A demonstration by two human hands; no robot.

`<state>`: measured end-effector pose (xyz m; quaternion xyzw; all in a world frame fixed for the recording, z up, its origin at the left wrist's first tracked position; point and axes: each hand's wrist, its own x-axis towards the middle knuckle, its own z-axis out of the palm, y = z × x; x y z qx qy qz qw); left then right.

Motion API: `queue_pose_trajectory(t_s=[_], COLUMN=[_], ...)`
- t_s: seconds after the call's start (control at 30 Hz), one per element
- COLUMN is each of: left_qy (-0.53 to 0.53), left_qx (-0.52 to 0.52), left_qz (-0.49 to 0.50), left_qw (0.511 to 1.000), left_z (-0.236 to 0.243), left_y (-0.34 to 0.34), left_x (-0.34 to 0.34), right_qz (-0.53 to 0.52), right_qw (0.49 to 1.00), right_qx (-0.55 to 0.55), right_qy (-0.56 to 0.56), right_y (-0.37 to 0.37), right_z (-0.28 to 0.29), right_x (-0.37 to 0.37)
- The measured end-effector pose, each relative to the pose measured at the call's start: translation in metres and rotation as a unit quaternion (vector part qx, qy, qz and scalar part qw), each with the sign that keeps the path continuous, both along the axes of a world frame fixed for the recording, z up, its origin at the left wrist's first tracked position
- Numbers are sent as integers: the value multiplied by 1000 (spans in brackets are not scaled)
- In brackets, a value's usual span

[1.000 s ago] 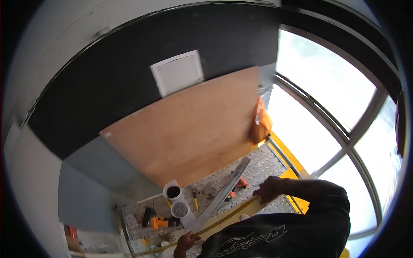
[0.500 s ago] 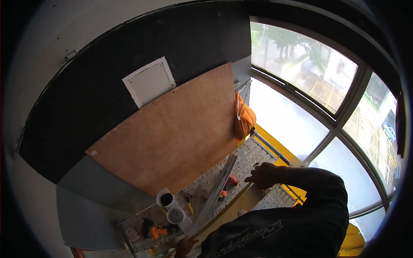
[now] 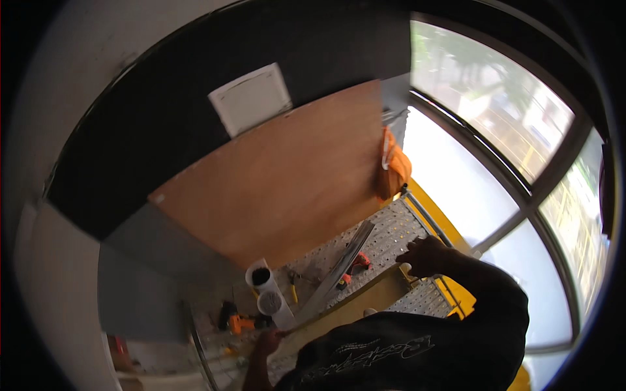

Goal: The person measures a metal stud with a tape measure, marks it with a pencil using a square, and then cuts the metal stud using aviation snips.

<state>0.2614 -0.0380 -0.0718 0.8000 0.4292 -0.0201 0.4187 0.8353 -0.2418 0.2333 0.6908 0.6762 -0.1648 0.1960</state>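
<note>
My left hand (image 3: 269, 341) is low at the left end of a long, dull yellowish board (image 3: 355, 293), fingers closed on something thin along its edge that I cannot make out. My right hand (image 3: 420, 255) is over the board's far right end, fingers apart and bent downward; nothing clear shows in them. A metal channel (image 3: 349, 254) lies diagonally beside the board on a perforated platform (image 3: 385, 218). Near it are a red-and-black tool (image 3: 360, 264), a yellow-handled tool (image 3: 294, 292), two white containers (image 3: 270, 302) with dark and grey contents, and an orange-and-black drill (image 3: 240, 323).
A plywood sheet (image 3: 274, 182) leans on a dark wall (image 3: 143, 130), below a white panel (image 3: 250, 99). An orange bag (image 3: 394, 168) hangs at its right. Metal railings (image 3: 427, 218) edge the platform, and large windows (image 3: 489, 111) curve along the right.
A yellow measuring tape stretched between my hands one second ago is no longer clear. My right hand has risen and its fingers have spread; my left hand has moved slightly left and up.
</note>
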Motion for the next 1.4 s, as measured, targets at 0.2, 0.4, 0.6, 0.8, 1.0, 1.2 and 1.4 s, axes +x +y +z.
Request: queue_pose_trajectory(t_s=[0.2, 0.4, 0.6, 0.8, 1.0, 1.2, 1.4], left_qy=[-61, -141, -116, -251, -248, 179, 152], left_qx=[113, 178, 255, 457, 217, -218, -353], left_qz=[-91, -114, -173, 205, 486, 54, 5], left_qw=[988, 967, 944, 828, 809, 958, 923], left_z=[116, 147, 159, 187, 62, -56, -53], left_y=[-6, -26, -49, -61, -25, -117, -146], left_x=[126, 199, 232, 198, 117, 58, 7], right_qz=[-40, -10, -49, -109, -125, -158, -211], right_qw=[998, 990, 937, 915, 855, 870, 875], right_qx=[-22, -36, -134, -97, -8, -7, -38], right_qy=[50, 137, 319, 377, 503, 467, 434], right_y=[-26, -23, -27, -42, -56, -32, -53], right_z=[-7, -25, -87, -102, -177, -105, -101], right_x=[8, 17, 4, -18, -37, -81, -120])
